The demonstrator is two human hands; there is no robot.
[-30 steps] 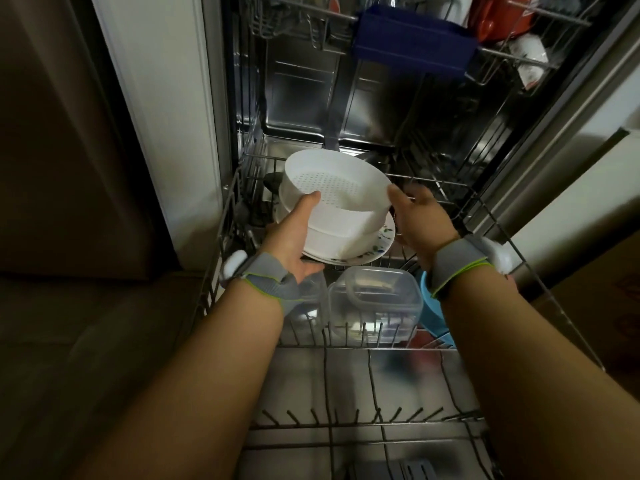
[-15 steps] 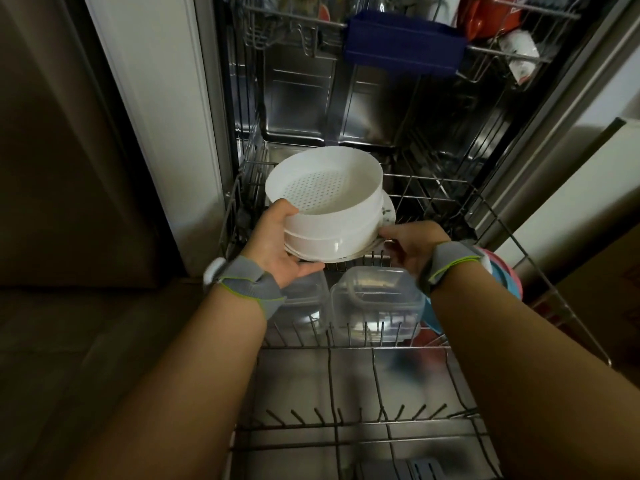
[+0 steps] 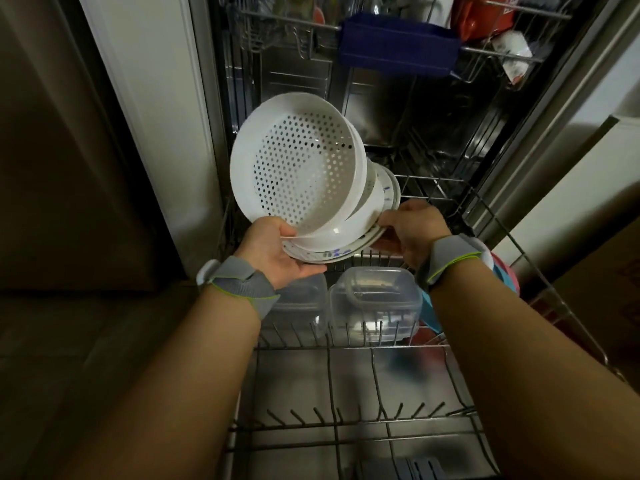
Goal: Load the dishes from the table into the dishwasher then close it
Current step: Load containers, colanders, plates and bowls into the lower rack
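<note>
Head view: colander (image 3: 304,171) stacked on plates (image 3: 384,199), now tipped up on edge from flat, gripped by left hand (image 3: 277,258) and right hand (image 3: 414,230) above lower rack (image 3: 346,348); probably about to slot in.

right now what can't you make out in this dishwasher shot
Head view only:
- Patterned plates: mostly hidden behind the white perforated plastic colander.
- Right hand: fingertips hidden under the plates' rim.
- Red item in the upper rack: cut off by the top edge.
- Pink and blue bowls: hidden by the right forearm.
</note>
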